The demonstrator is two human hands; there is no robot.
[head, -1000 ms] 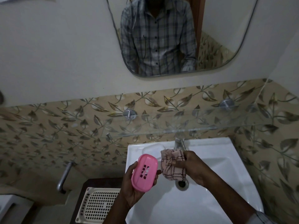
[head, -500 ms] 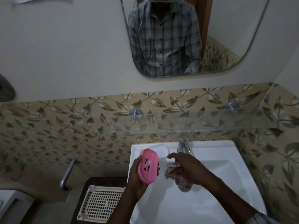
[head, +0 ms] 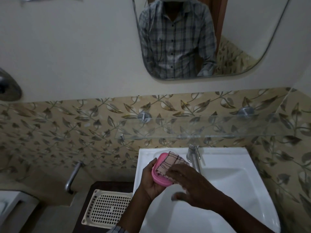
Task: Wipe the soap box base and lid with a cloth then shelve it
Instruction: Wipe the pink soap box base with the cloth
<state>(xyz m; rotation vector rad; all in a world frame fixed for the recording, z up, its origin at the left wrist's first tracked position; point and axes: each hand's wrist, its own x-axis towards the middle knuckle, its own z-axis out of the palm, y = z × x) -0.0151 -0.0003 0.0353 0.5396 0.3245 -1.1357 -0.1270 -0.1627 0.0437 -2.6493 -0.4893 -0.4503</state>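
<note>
Far left: metal wall pipe (head: 72, 178); cream perforated tray (head: 107, 210) on a dark surface, just beside the sink's left edge.

Left hand (head: 150, 181): fingers curled under and round the pink soap box (head: 160, 178), cupping it from the left. Box held tilted over the sink's rear left corner, closed side up as far as visible.

Checked cloth (head: 170, 163) lies over the top of the box, touching it.

Right hand (head: 191, 182): fingers (head: 175, 171) near straight, slightly spread, pressing flat on the cloth; thumb out to the side, holding nothing. Slight blur.

Tap (head: 193, 157) just behind the hands. White sink (head: 239, 185) below. Glass shelf (head: 227, 130) above, bare where seen
</note>
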